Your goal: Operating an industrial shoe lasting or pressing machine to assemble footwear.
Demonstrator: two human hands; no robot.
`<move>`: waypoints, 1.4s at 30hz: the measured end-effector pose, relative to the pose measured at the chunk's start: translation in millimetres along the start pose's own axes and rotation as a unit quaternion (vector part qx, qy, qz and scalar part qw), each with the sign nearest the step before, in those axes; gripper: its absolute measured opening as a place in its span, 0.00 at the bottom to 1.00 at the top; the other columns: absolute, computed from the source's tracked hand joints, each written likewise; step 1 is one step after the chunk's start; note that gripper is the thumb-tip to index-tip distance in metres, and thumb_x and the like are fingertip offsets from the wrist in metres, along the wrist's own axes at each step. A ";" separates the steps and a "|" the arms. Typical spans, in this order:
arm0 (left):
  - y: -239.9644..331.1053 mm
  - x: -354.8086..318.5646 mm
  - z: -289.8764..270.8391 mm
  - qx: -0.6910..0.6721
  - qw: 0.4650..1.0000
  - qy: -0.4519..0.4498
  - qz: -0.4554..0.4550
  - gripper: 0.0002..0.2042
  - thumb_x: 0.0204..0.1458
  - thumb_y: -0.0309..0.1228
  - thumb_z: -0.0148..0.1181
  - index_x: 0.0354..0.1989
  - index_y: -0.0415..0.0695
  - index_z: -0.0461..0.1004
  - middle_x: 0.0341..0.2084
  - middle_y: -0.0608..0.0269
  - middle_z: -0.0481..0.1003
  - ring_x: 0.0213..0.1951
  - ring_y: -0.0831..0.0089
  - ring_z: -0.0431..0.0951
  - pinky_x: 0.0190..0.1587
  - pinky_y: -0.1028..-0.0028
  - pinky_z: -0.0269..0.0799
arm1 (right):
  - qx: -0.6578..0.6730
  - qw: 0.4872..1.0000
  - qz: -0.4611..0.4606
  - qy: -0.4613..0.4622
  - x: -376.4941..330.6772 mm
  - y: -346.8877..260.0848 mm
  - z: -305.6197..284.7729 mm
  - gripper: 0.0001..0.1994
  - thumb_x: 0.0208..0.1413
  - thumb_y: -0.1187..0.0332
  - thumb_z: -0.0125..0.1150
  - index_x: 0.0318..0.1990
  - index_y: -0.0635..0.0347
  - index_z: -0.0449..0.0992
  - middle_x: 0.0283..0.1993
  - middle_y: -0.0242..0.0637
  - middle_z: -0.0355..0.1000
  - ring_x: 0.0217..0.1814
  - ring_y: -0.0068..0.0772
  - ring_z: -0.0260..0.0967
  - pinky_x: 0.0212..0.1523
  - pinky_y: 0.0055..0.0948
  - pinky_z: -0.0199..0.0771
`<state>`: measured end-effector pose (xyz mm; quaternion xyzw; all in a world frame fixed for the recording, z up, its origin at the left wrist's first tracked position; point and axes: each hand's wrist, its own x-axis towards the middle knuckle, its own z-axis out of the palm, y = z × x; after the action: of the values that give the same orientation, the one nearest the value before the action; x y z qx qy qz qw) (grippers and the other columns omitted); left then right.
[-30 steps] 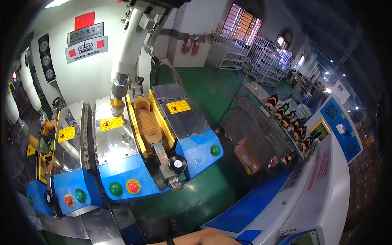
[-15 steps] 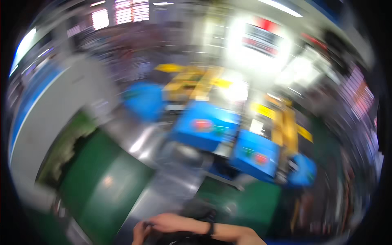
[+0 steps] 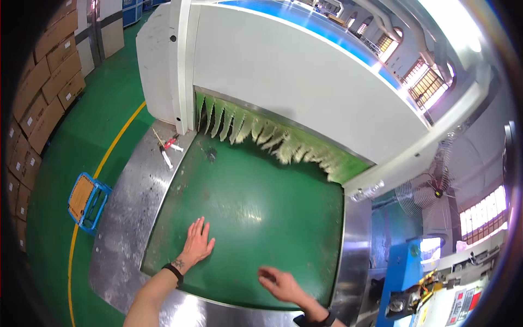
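Note:
A green conveyor belt (image 3: 256, 201) lies in front of me, framed by a bare metal table edge (image 3: 125, 212). My left hand (image 3: 197, 245) is over the near left part of the belt with its fingers spread and nothing in it. Further right, my right hand (image 3: 280, 284) hangs over the near part of the belt, palm turned inward. Its fingers are loosely bent and somewhat blurred, and I see nothing held. Whether either hand touches the belt I cannot tell. A small dark patch (image 3: 211, 154) shows on the belt near its far left corner.
A fringed green curtain (image 3: 267, 136) hangs below a white machine housing (image 3: 289, 71) across the belt. Small red and white tools (image 3: 169, 147) rest on the metal edge. Cardboard boxes (image 3: 49, 87) and a blue-framed stool (image 3: 87, 201) stand left; a fan (image 3: 436, 191) and blue machine (image 3: 400, 272) right.
My view has swung left from the blue and yellow machines to the belt. My hands, together at a small dark thing before, are now apart over the belt.

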<state>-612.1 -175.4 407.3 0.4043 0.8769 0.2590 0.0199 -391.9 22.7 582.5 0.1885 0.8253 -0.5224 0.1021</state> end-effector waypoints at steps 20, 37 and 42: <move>-26.5 28.0 42.9 -0.031 0.998 -0.040 -0.046 0.25 0.44 0.34 0.59 0.52 0.35 0.67 0.58 0.42 0.63 0.59 0.48 0.64 0.60 0.52 0.55 | -0.628 0.676 -0.308 0.233 531.0 30.2 -141.2 0.18 0.60 0.66 0.43 0.53 0.63 0.72 0.56 0.48 0.70 0.58 0.43 0.67 0.61 0.44 0.64; 16.5 8.6 34.1 -0.288 0.941 0.015 -0.176 0.20 0.50 0.27 0.57 0.52 0.35 0.67 0.56 0.46 0.66 0.59 0.55 0.66 0.62 0.60 0.58 | 0.292 0.840 0.400 0.222 -130.7 40.4 49.8 0.18 0.55 0.58 0.63 0.48 0.60 0.77 0.39 0.33 0.78 0.36 0.22 0.75 0.40 0.25 0.74; 125.1 -60.0 39.6 -0.562 0.803 -0.125 -0.151 0.24 0.58 0.30 0.54 0.61 0.37 0.59 0.63 0.49 0.59 0.64 0.57 0.60 0.65 0.59 0.55 | 0.154 0.859 0.348 0.341 -284.5 36.1 20.9 0.19 0.54 0.56 0.63 0.46 0.62 0.77 0.40 0.38 0.78 0.40 0.25 0.74 0.43 0.30 0.73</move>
<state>-474.6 -133.8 421.4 0.2131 0.6175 0.6477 0.3921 -119.0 -40.5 647.8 0.6434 0.5982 -0.4760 -0.0410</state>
